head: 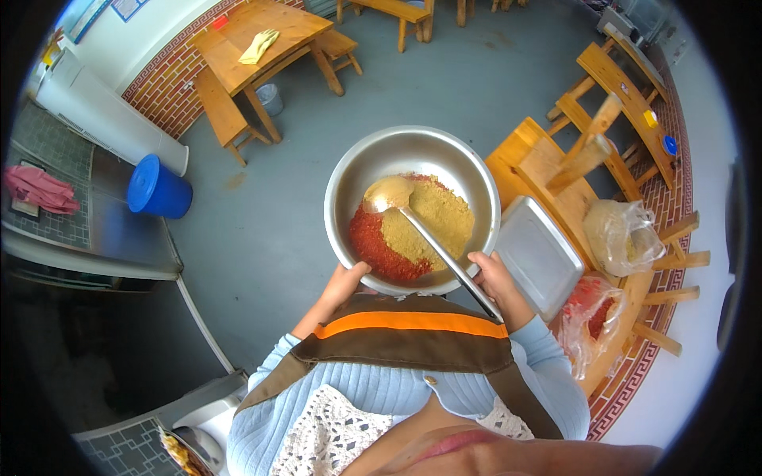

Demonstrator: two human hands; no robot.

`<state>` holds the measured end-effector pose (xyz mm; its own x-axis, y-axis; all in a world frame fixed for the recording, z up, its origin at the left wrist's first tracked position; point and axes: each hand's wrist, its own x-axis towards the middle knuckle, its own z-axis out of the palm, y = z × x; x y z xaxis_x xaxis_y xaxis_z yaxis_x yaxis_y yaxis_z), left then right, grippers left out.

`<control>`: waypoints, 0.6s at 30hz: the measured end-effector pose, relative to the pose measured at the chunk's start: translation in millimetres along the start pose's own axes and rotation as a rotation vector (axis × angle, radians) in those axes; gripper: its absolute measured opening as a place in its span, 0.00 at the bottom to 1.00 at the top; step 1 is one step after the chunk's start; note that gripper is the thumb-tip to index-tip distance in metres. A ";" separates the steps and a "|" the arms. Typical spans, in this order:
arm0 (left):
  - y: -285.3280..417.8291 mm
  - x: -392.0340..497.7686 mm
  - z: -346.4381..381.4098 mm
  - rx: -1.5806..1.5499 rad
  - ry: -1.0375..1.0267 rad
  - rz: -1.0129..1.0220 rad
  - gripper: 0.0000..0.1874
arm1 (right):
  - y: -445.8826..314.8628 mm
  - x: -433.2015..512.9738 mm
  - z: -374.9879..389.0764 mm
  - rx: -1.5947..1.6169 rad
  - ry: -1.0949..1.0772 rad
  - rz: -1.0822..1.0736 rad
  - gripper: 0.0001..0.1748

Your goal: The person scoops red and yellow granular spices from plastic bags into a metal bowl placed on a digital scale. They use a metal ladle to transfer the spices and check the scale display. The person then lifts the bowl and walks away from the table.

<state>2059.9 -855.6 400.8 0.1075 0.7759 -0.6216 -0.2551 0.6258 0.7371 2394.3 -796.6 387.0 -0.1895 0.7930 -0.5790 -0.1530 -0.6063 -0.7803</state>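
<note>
Between my hands is a round stainless steel bowl point(411, 140), held in front of my apron point(411, 339). My left hand point(346, 281) grips its near left rim, thumb on top. On the near right rim my right hand point(494, 273) has hold in the same way. Inside lie coarse red powder point(381, 250), which looks like ground chili, and a heap of yellow-brown powder point(443, 217). A metal ladle point(390, 196) rests in the bowl, its bowl-shaped head dusted with the yellow-brown powder. Its long handle leans over the near rim beside my right hand.
At right, a wooden table point(631, 309) bears a metal tray point(536, 256), a plastic bag of pale contents point(622, 235) and a bag of red powder point(595, 318). A blue bucket point(159, 187) stands at left. Farther off are a wooden table point(280, 18) with yellow gloves point(259, 46) and a bench point(217, 110).
</note>
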 end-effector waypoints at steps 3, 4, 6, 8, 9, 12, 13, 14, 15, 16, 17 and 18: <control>0.4 5.3 -6.5 -0.005 0.016 0.017 0.32 | 15.4 11.8 0.1 0.000 0.028 0.097 0.23; 0.6 7.7 -8.5 -0.004 -0.001 0.038 0.31 | 20.0 15.7 0.3 0.001 0.006 0.073 0.22; -1.3 18.0 -9.2 0.023 0.047 0.020 0.30 | 29.9 20.4 -3.0 0.088 -0.022 0.051 0.22; -1.6 35.1 -9.0 0.018 0.038 0.049 0.29 | 30.5 29.3 -10.8 0.120 -0.120 0.041 0.26; -3.8 44.5 -5.4 0.012 0.044 -0.002 0.28 | 30.4 28.8 -17.2 0.157 -0.109 0.057 0.27; -0.5 82.0 2.8 -0.044 0.068 -0.033 0.27 | 9.5 43.4 -29.1 0.236 -0.168 0.057 0.34; 12.5 98.8 -4.1 -0.049 0.094 -0.011 0.26 | -5.3 60.0 -22.5 0.204 -0.214 0.040 0.33; 29.6 111.6 -17.3 -0.054 0.103 -0.004 0.26 | -20.0 77.1 -8.1 0.162 -0.227 0.045 0.32; 52.6 122.4 -35.6 -0.064 0.115 -0.003 0.25 | -36.2 96.8 13.4 0.139 -0.280 0.026 0.31; 58.4 132.6 -42.4 -0.045 0.095 0.012 0.23 | -37.9 99.6 18.5 0.013 -0.188 0.152 0.31; 76.2 141.4 -55.1 -0.029 0.119 0.029 0.21 | -48.7 114.6 30.5 -0.084 -0.279 0.191 0.33; 93.1 152.3 -63.6 0.001 0.121 0.054 0.21 | -61.8 130.7 39.9 -0.182 -0.342 0.242 0.36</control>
<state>1991.4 -684.2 357.9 -0.0233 0.7933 -0.6083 -0.2567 0.5833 0.7706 2340.3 -657.9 369.0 -0.5126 0.5461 -0.6626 0.1023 -0.7274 -0.6786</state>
